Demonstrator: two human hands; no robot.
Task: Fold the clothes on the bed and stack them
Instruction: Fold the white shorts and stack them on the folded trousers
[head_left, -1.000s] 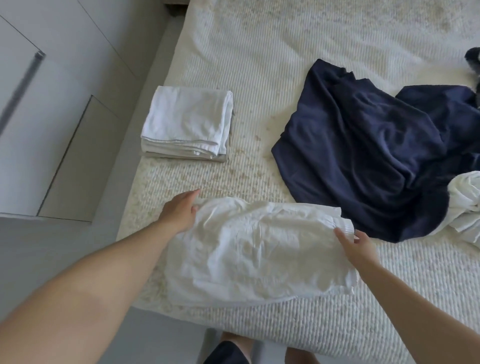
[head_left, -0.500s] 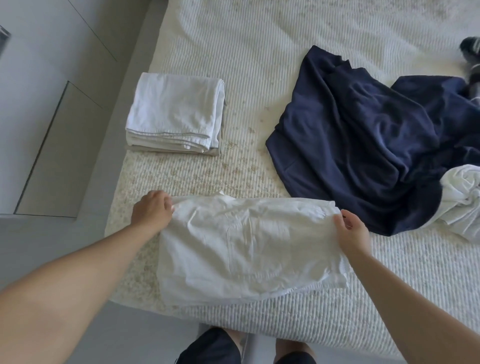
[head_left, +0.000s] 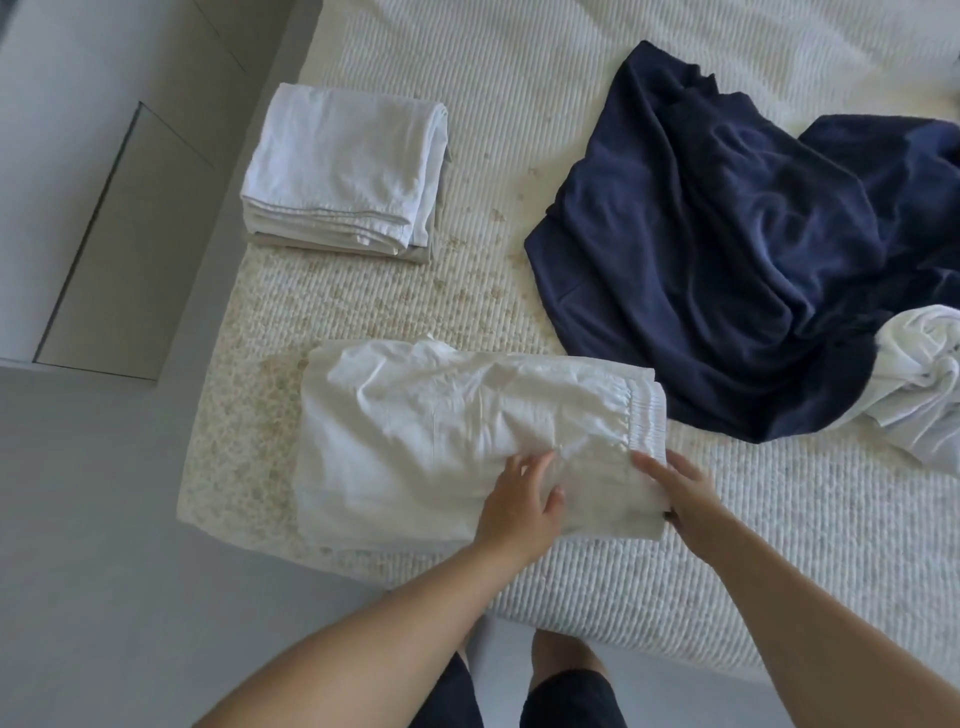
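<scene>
White shorts with an elastic waistband lie folded flat near the bed's front edge. My left hand rests on them with fingers spread, just left of the waistband. My right hand holds the waistband's near corner, thumb tucked under the cloth. A neat stack of folded white clothes sits at the bed's left edge. A crumpled navy garment lies spread at the right, with a bunched white garment beside it.
The bed has a ribbed cream cover with speckled stains around the shorts. Grey floor and a white cabinet lie to the left. My legs stand at the bed's front edge.
My left hand left the shorts' left end and moved right onto the cloth beside my right hand. My right hand shifted down to the waistband's near corner.
</scene>
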